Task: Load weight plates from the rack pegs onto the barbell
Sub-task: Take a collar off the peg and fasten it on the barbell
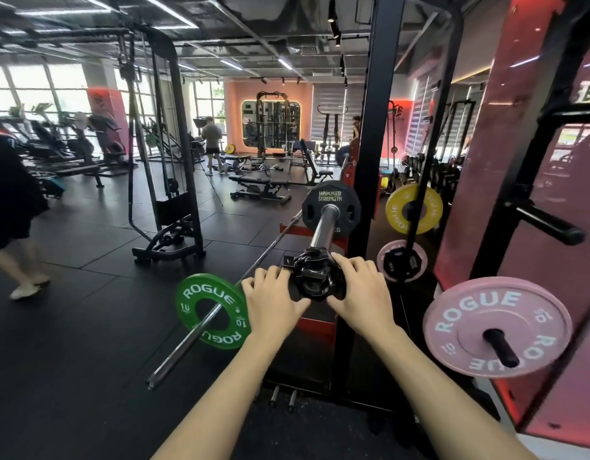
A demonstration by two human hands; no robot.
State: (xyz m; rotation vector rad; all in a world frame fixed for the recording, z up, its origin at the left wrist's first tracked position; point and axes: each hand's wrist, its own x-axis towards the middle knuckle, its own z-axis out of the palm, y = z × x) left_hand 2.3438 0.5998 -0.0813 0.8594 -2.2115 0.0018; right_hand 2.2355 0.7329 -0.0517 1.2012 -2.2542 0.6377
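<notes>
At the near end of the barbell sleeve (323, 227), the left hand (273, 298) and right hand (360, 293) both grip a black collar clamp (315, 277). A black Hammer Strength plate (330, 207) sits farther along the sleeve; a pink Rogue plate (496, 327) hangs on a rack peg (502, 348) to the right.

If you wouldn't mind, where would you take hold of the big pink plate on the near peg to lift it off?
Grip the pink plate by its rim at opposite edges, both hands coming from the front. It hangs flat-faced on the peg, so it likely slides straight off towards you.
</notes>
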